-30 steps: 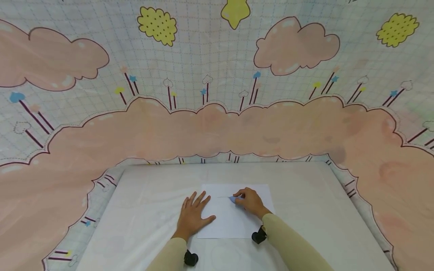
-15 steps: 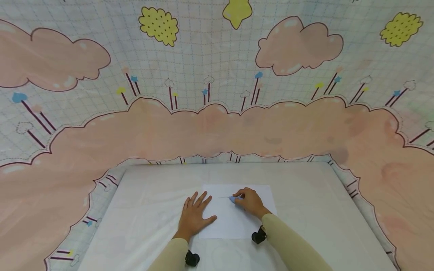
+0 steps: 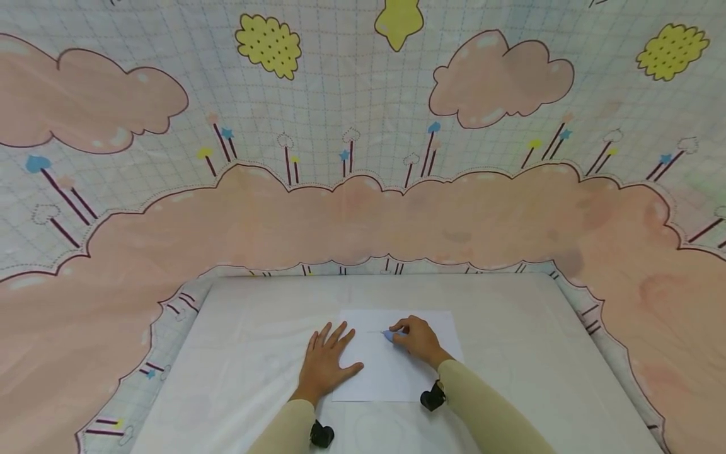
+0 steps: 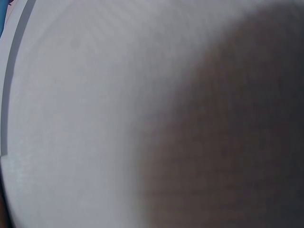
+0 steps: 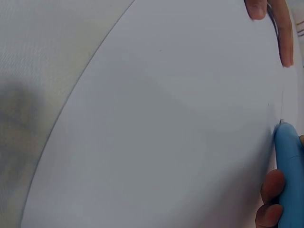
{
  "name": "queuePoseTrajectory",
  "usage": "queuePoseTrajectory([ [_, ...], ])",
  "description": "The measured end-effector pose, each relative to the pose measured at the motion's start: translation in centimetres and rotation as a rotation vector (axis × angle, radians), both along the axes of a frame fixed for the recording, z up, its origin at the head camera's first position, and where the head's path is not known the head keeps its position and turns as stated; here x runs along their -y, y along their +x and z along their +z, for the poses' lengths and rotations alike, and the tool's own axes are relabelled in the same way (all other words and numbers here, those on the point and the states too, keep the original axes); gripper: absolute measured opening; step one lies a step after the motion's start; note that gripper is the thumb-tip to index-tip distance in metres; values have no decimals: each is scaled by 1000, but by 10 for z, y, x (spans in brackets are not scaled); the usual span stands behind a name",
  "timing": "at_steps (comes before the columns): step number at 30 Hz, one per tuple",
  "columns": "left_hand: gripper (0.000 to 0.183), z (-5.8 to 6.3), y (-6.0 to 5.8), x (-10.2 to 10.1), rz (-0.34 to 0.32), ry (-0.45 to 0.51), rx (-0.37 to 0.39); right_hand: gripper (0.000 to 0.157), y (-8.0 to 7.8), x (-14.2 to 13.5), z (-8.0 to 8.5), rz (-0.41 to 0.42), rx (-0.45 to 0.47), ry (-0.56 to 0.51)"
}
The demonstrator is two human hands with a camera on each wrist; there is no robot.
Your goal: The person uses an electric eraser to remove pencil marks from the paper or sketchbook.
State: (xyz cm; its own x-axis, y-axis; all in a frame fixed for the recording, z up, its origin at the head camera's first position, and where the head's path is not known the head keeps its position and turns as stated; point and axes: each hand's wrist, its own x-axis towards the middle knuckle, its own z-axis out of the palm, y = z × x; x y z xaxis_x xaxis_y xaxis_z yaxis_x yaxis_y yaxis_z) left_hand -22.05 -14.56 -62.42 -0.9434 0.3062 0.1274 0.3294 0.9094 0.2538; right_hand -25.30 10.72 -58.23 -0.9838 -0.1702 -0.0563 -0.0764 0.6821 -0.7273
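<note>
A white sheet of paper point(image 3: 380, 378) lies on the white-covered table. My left hand point(image 3: 323, 366) rests on the sheet's left side, fingers spread and straight. My right hand point(image 3: 421, 339) pinches a thick blue pen-shaped tool point(image 3: 390, 335) over the upper middle of the sheet. In the right wrist view the blue tool point(image 5: 289, 156) points its small tip at the paper point(image 5: 142, 114), where a thin line runs on from it. Fingertips point(image 5: 271, 185) press against the tool's side. Two fingers of the left hand point(image 5: 286, 42) touch the sheet beyond.
The white table cover point(image 3: 255, 328) extends around the sheet. Behind it hangs a printed cloth point(image 3: 363, 217) with pink clouds and yellow shapes. A black wrist camera point(image 3: 321, 434) is on the left wrist, another black camera point(image 3: 433, 395) on the right. A dark blur fills the left wrist view's right side.
The head view has shifted slightly. My right hand with the blue tool sits very slightly farther left against the paper; my left hand stays in place on the sheet.
</note>
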Motion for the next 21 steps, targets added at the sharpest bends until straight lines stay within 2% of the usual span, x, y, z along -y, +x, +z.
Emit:
queuePoseTrajectory([
  [6,81,2,3,-1,-16,-6,-26,16,0,5,0,5,0,-7],
  [21,80,1,1,0,-9,-22,-39,17,-2,13,-4,32,-1,-7],
])
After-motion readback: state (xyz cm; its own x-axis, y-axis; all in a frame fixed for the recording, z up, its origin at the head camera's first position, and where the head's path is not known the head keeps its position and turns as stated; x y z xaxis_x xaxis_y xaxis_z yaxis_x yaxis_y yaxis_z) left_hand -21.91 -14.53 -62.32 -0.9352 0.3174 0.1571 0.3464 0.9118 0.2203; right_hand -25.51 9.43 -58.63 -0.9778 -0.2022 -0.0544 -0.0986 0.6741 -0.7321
